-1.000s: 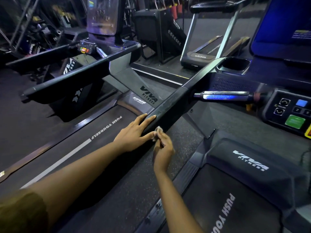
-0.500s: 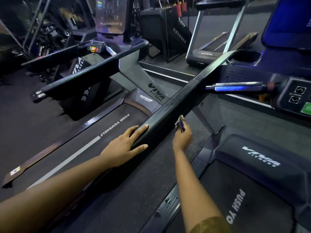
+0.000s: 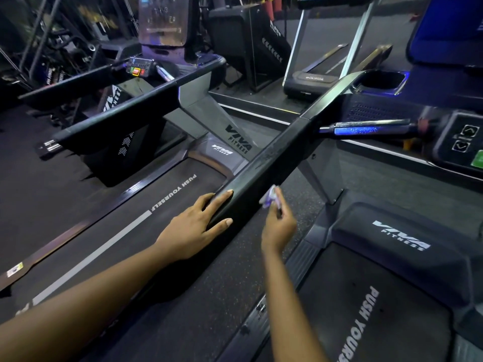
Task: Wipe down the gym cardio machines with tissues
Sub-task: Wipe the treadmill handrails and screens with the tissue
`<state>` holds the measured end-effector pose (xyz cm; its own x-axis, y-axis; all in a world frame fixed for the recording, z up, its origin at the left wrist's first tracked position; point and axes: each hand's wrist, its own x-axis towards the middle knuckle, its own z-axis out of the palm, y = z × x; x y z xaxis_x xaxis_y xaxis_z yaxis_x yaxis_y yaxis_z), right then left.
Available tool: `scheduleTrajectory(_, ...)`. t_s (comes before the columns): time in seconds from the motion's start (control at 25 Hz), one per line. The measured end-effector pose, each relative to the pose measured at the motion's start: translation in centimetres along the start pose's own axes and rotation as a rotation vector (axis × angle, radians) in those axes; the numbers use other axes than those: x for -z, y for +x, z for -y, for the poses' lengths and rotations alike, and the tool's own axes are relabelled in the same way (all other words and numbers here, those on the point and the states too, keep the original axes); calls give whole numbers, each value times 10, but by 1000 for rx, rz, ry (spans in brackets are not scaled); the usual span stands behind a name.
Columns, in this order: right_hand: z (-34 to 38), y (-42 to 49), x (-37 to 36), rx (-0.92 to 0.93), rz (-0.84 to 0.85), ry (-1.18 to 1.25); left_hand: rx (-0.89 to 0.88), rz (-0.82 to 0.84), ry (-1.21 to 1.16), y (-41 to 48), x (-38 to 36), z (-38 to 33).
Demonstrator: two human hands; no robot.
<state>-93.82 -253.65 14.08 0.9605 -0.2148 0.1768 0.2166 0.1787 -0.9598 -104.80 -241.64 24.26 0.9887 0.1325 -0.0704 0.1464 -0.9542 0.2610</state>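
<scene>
A person's left hand [image 3: 193,227] lies with fingers straight on a treadmill's black handrail [image 3: 274,155], while the right hand [image 3: 278,228] pinches a crumpled tissue [image 3: 269,198] at the rail's near side. The belt [image 3: 117,244] reads "PUSH YOURSELF"; the motor cover [image 3: 392,257] carries "VIVA FITNESS"

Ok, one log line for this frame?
left hand: rests on handrail | right hand: pinches tissue at handrail side | phase: wiping
</scene>
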Motion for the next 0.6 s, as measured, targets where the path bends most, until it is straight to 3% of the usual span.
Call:
scheduleTrajectory(0.16, 16, 56, -23, 70, -78, -74, 7, 0, 21, 0, 1, -1)
scheduleTrajectory(0.48, 23, -47, -14, 319, 50, -74, 14, -21, 27, 0, -1, -2)
scheduleTrajectory(0.6, 33, -7, -8, 392, 43, -149, 16, -4, 35, -1, 0, -2)
